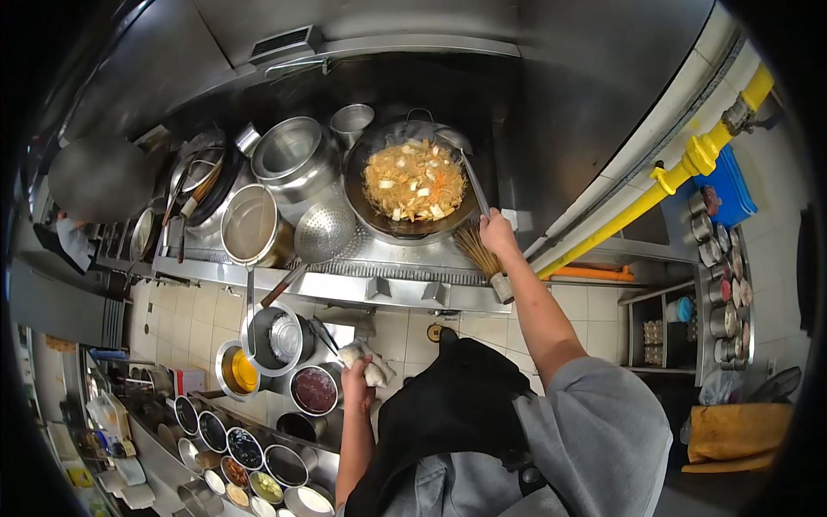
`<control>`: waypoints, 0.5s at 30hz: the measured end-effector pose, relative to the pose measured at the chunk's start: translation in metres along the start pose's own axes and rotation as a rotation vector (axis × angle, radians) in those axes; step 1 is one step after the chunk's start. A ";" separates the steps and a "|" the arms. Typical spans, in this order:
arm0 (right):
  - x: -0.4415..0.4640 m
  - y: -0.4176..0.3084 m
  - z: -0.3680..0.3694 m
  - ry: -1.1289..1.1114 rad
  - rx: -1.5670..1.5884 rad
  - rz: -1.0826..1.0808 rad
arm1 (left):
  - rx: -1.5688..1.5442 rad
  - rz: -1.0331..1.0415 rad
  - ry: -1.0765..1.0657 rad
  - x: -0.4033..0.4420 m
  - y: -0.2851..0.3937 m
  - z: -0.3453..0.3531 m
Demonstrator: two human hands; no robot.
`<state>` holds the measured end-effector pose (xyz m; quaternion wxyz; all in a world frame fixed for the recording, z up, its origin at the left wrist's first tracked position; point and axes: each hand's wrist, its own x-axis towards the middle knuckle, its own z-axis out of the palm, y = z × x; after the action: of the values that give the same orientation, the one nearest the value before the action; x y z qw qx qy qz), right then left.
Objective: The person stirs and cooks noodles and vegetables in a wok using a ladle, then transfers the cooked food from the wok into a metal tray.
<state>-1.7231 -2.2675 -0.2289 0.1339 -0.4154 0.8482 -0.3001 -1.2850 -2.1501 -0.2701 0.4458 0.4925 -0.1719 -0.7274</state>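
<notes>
My right hand (pixel 495 233) is closed round the handle of a long-handled metal ladle (pixel 475 183), whose head rests at the wok's upper right rim. The dark wok (pixel 356 194) sits on the range, full of noodles (pixel 413 181) with pale chunks and orange shreds. Just below that hand lies a bamboo wok brush (pixel 476 252). Lower down, my left hand (pixel 357 383) grips a folded whitish cloth (pixel 376 369), beside a pot of dark red sauce (pixel 314 389). Part of the left fingers is hidden by the cloth.
A perforated skimmer (pixel 325 231) lies left of the wok, near a tall pot (pixel 250 226) and steel basins (pixel 290 148). Several sauce containers (pixel 245 448) fill the lower-left counter. A yellow pipe (pixel 620 218) runs along the right wall. Another person (pixel 76 241) stands at far left.
</notes>
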 end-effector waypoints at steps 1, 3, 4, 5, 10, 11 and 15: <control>0.001 0.001 0.001 -0.008 -0.005 0.039 | 0.004 -0.029 0.015 -0.002 0.003 0.015; 0.004 0.001 0.009 -0.056 -0.014 0.070 | 0.034 -0.068 -0.017 0.008 -0.005 0.024; 0.004 0.003 0.021 -0.063 -0.013 0.077 | 0.082 -0.070 -0.049 0.013 -0.010 0.031; 0.003 0.005 0.040 -0.078 0.083 0.111 | 0.129 -0.074 -0.080 0.016 -0.012 0.038; -0.029 -0.039 0.061 -0.346 0.795 0.518 | 0.225 -0.110 -0.103 0.035 -0.017 0.070; -0.029 -0.039 0.060 -0.416 1.065 0.574 | 0.247 -0.108 -0.112 0.039 -0.017 0.073; -0.028 -0.046 0.015 -0.524 1.133 0.569 | 0.232 -0.116 -0.110 0.050 -0.022 0.088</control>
<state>-1.6695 -2.2732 -0.2130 0.6049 -0.1012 0.5760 -0.5405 -1.3776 -2.1962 -0.2734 0.3328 0.5095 -0.2504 -0.7530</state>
